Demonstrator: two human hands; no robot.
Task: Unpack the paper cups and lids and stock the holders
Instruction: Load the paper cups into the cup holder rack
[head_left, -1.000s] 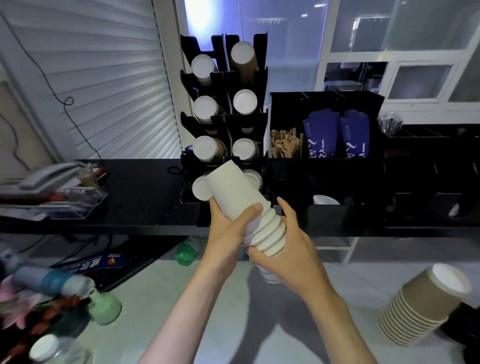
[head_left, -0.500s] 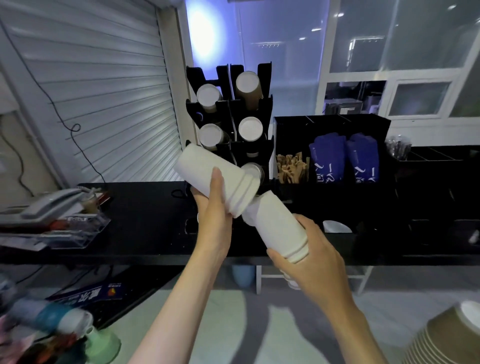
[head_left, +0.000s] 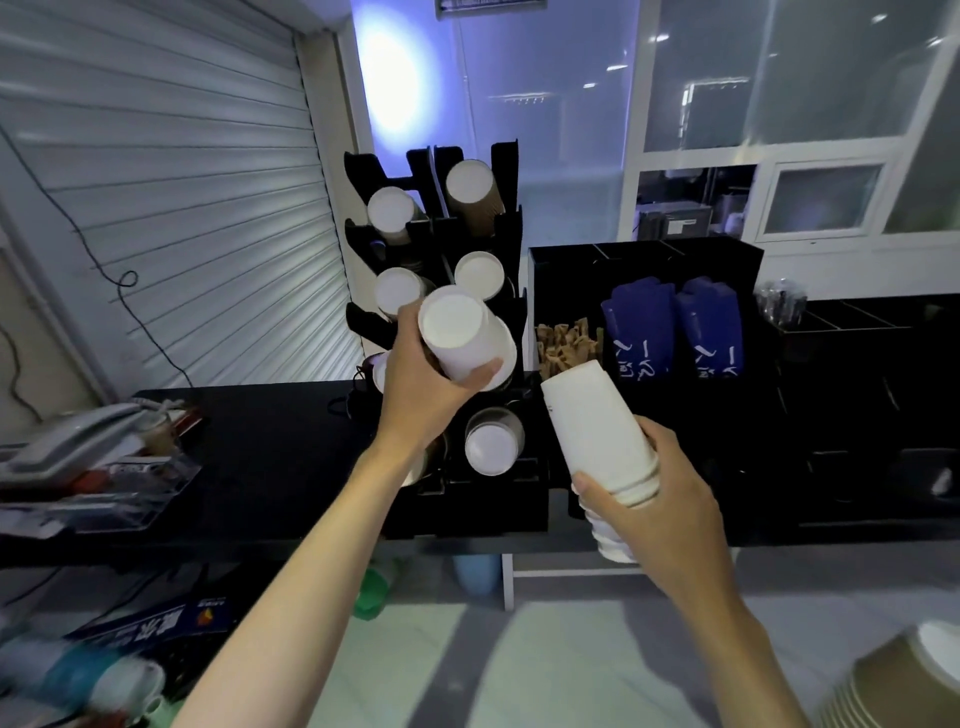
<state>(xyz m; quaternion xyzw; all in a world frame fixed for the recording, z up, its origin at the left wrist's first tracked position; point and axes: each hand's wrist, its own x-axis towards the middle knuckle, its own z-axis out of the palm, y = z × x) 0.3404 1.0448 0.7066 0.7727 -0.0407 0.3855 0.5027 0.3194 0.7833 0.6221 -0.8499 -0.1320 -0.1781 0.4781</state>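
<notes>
- White paper cups (head_left: 465, 338), a short stack, are gripped by the left hand (head_left: 421, 395) against the black cup holder (head_left: 498, 249) on the counter (head_left: 249, 436).
- Head view: the right hand (head_left: 660, 499) grasps a second white stack (head_left: 597, 431) beside the holder.

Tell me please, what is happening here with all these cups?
A person is stocking a black cup holder rack on a dark counter. The left hand grips a short stack of white paper cups, bottoms toward the camera, right in front of the rack's middle slots. The right hand holds a second white stack lower, beside the rack. Several slots already show cups. More brown cups wait at the lower right.
</notes>
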